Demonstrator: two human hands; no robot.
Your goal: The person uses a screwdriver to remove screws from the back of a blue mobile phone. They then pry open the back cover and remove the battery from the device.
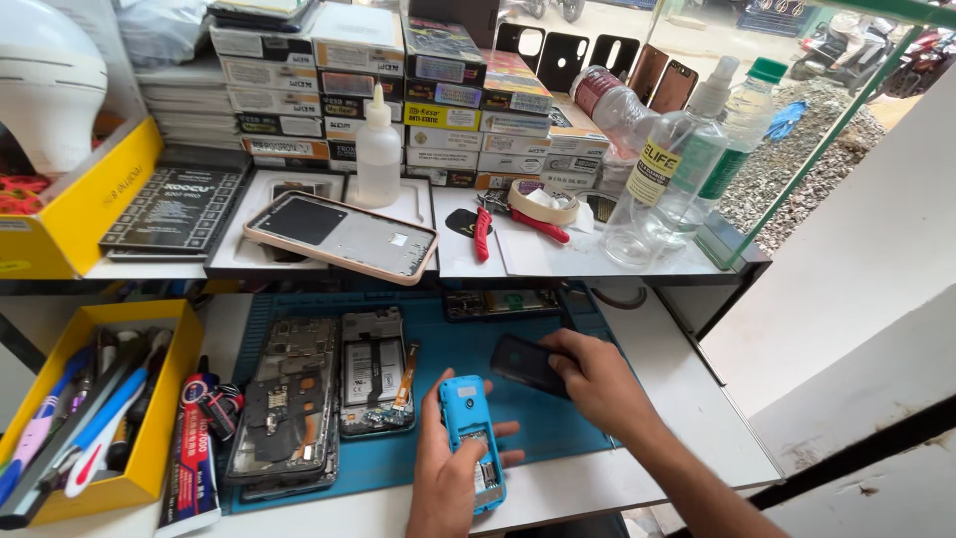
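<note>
My left hand (443, 468) holds a small blue phone (471, 438) with its back open, near the front edge of the blue work mat (568, 418). My right hand (597, 384) rests on the mat with its fingers on a dark flat back cover (526, 363). Two opened phones lie left of my hands: one with a bare circuit board (289, 403) and one showing its battery (373, 374).
A yellow tray of tools (149, 428) and a glue tube (194, 448) sit at the left. The raised shelf holds a phone frame (344, 237), a white dropper bottle (377, 154), red pliers (483, 234), a tape roll (543, 202), clear spray bottles (662, 169) and stacked boxes (398, 90).
</note>
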